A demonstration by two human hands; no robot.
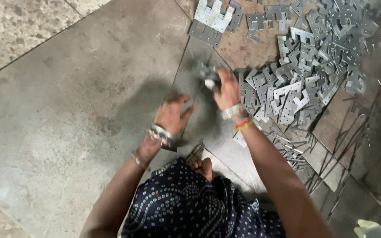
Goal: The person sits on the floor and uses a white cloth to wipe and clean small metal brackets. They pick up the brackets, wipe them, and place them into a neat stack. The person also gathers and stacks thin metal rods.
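Big grey metal sheet covered most of the floor, laid at an angle over speckled stone flooring at upper left. Upper right: a large loose heap of flat stamped steel plates, notched and slotted, spilling down toward the person's right forearm. A separate small stack of the same plates sat at top centre, apart from the heap. Thin metal rods and offcuts lay scattered below the heap at right. Person was seated on the floor, dark dotted fabric over the knees at bottom centre. Right hand was closed around a few plates at the heap's left edge; picture blurred there, exact count not readable. Left hand lay flat on the sheet, fingers loosely spread, holding nothing, near the right hand but not touching it. Bangles on left wrist, coloured bands on right.
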